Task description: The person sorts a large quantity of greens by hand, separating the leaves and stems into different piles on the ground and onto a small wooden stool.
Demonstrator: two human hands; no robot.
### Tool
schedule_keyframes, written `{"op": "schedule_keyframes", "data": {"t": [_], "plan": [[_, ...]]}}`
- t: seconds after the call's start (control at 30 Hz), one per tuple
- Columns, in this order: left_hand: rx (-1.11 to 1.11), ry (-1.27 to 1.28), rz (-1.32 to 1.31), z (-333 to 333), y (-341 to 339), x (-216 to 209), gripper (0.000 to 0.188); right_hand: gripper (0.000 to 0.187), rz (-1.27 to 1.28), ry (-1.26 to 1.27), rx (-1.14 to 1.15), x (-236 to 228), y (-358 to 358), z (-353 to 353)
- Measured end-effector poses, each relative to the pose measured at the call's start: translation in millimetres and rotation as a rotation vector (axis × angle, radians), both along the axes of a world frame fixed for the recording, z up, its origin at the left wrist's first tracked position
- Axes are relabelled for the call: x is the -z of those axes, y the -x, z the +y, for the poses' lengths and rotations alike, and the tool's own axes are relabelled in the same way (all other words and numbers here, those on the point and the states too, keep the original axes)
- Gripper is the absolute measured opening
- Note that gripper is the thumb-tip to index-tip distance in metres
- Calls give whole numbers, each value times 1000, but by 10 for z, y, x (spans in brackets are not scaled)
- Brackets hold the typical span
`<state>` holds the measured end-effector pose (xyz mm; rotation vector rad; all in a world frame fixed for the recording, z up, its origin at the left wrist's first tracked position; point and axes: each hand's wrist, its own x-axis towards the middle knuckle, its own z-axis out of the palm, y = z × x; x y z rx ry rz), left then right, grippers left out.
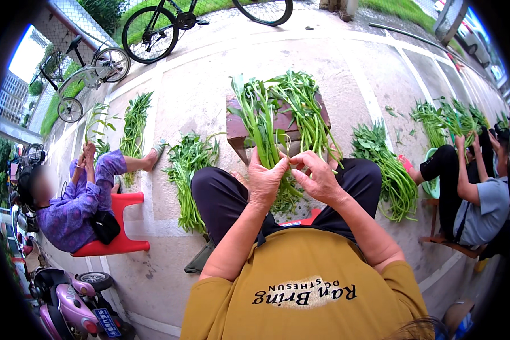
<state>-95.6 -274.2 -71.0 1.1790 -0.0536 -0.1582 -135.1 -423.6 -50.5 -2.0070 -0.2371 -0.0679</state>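
Observation:
My left hand (264,181) is closed round a bunch of leafy greens (259,122) that look like water spinach, stems down and leaves away from me. Beside it, my right hand (318,180) has its thumb and fingers bent together in a pinch near my left thumb. What lies between those fingertips is too small to make out. Behind the bunch, a larger heap of the same greens (305,105) covers a low brown wooden stool (236,126), its stems hanging over the near edge. Loose stems and leaf bits (287,195) lie below my hands, between my knees.
Piles of greens lie on the paving to my left (188,175) and right (384,170). A person on a red plastic stool (131,198) holds stems at left; people with greens (459,119) sit at right. Bicycles (150,34) stand beyond, a pink scooter (76,309) at lower left.

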Motion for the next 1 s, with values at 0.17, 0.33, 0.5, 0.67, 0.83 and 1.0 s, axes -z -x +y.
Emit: {"op": "schedule_keyframes", "data": {"t": [0.17,0.33,0.5,0.67,0.83,1.0], "plan": [[-124,-111,-154,-100,41,36,29,31,-34,-14,77,99,14,16],[-136,-200,-170,-22,13,-13,29,35,-95,120,40,179,-7,-80],[-88,-152,-142,80,-43,50,31,43,-92,196,-43,250,24,-101],[-62,-313,-199,97,-28,111,33,51,287,-239,-98,187,40,-28],[-79,-486,-288,-12,59,150,48,53,334,-476,-122,242,49,-35],[-95,-814,-475,-215,160,207,57,51,366,-707,-126,272,59,-16]]}}
